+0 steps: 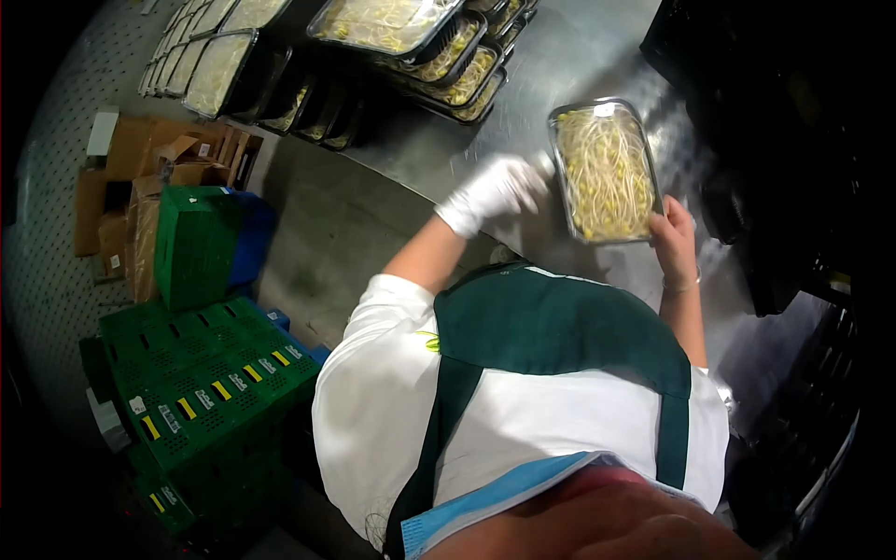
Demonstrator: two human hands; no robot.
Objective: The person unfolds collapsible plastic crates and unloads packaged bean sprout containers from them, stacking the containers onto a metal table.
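Note:
My right hand (674, 233), bare, grips the lower right corner of a black plastic tray of bean sprouts (607, 173). Clear film covers the tray, and a small white label is near its top edge. The tray is tilted toward me over the metal table. My left hand (499, 194), in a white glove, is just left of the tray with its fingers loosely bent and apart. A small blurred pale shape is by its fingertips; I cannot make out what it is or whether the hand touches it.
Stacked sprout trays (448, 65) stand on the steel table (532, 75) at the back, with more packed trays (219, 75) to the left. Green crates (205, 373) and cardboard boxes (140, 177) are on the floor at left. Dark equipment (765, 140) borders the right.

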